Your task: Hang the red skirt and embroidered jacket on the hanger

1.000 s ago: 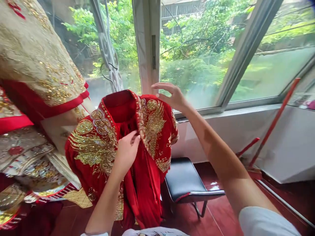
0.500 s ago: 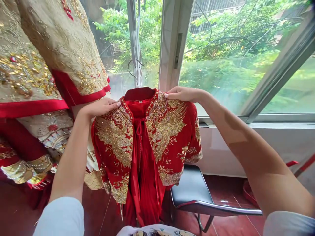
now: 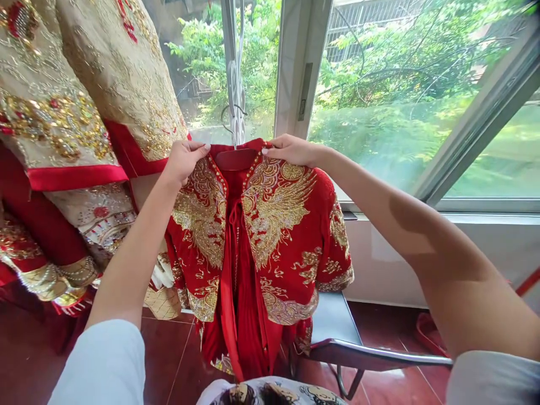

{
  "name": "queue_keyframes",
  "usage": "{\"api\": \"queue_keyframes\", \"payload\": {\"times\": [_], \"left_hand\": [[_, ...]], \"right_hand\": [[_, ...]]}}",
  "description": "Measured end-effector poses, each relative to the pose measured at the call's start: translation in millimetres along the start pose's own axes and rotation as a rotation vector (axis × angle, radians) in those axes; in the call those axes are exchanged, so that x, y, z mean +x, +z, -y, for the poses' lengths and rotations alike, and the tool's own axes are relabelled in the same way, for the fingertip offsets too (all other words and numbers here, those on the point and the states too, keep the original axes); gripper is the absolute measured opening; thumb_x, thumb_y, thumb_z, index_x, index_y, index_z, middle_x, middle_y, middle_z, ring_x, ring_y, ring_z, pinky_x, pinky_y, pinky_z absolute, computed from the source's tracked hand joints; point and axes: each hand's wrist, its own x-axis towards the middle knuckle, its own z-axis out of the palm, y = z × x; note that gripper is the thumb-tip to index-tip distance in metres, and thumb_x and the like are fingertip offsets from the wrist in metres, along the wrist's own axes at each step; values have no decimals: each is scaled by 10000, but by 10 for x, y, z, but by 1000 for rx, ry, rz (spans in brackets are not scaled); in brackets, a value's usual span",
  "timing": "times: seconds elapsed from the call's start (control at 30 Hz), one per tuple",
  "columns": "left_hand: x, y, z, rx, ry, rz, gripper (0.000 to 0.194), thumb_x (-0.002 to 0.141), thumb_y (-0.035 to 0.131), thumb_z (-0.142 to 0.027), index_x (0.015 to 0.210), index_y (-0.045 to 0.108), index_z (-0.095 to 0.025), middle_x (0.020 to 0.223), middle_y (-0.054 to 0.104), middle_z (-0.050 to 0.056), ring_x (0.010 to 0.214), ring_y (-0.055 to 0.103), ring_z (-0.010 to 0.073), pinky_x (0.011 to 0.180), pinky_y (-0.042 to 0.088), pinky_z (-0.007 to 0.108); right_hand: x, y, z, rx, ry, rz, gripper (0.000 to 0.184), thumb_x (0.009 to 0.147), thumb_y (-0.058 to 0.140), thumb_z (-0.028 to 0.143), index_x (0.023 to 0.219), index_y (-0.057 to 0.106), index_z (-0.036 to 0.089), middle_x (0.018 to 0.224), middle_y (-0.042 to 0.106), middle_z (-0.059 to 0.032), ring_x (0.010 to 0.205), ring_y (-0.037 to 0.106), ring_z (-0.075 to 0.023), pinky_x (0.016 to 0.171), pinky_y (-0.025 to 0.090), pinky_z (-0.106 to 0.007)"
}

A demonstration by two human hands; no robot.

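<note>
A short red jacket point(image 3: 282, 225) with gold bird-like embroidery hangs in front of me, its front parted. My left hand point(image 3: 188, 159) pinches its collar edge at the left shoulder. Across the neckline, my right hand point(image 3: 291, 151) grips the other shoulder, thumb on the beaded edge. Inside the neck shows a dark red hanger point(image 3: 238, 160) with a metal hook point(image 3: 233, 117). Below and behind the jacket hangs a red pleated garment point(image 3: 248, 337) with a ribbon tie at the top. Fingers behind the cloth are hidden on both hands.
Cream and gold embroidered garments point(image 3: 80, 112) with red borders hang at the left. A black chair point(image 3: 337, 320) with a metal frame stands behind the jacket at the right. Large windows point(image 3: 392, 101) fill the back above a white wall point(image 3: 388, 259).
Both hands have risen and drawn the jacket's collar up, so the hanger now sits inside the neck. The left hand has shifted right, nearer the neckline. The view has tilted slightly.
</note>
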Motion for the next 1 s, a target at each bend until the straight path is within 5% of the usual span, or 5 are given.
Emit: {"api": "queue_keyframes", "payload": {"times": [0.33, 0.47, 0.6, 0.7, 1.0], "left_hand": [[-145, -632, 343, 273, 51, 534, 504, 676, 712, -556, 998, 700, -169, 905, 706, 46, 845, 644, 198, 745, 509, 270], [-418, -488, 391, 536, 7, 303, 552, 757, 559, -662, 891, 675, -140, 817, 682, 74, 788, 638, 253, 706, 498, 322], [-789, -109, 262, 829, 96, -204, 534, 860, 471, -594, 1098, 616, -139, 1073, 655, 177, 1101, 571, 372, 973, 405, 490], [-1185, 111, 318, 818, 189, -282, 607, 888, 447, -551, 1345, 456, -151, 1406, 470, 203, 1367, 355, 355, 1130, 218, 531], [-2603, 574, 1374, 926, 39, -225, 552, 860, 546, -455, 1267, 496, -85, 1412, 387, 305, 1387, 295, 396, 1104, 225, 589]], "right_hand": [[-329, -327, -451, -68, 110, 282, 477, 745, 651, 543, 1058, 687, 185, 898, 706, -49, 792, 631, -168, 725, 524, -313], [-463, -81, -578, -156, 125, 3, 463, 748, 635, 561, 986, 688, 168, 813, 675, -69, 727, 606, -187, 673, 503, -344], [-471, 361, -542, -467, 129, -589, 408, 775, 635, 471, 1039, 666, 161, 926, 663, -113, 891, 592, -255, 824, 470, -443], [-589, 823, -528, -581, 77, -862, 488, 857, 516, 405, 1283, 536, 167, 1256, 576, -159, 1185, 500, -315, 1003, 366, -534], [-1276, 2807, -1017, -641, 272, -890, 641, 787, 591, 372, 1347, 444, 97, 1468, 298, -299, 1384, 242, -448, 1041, 247, -683]]}}
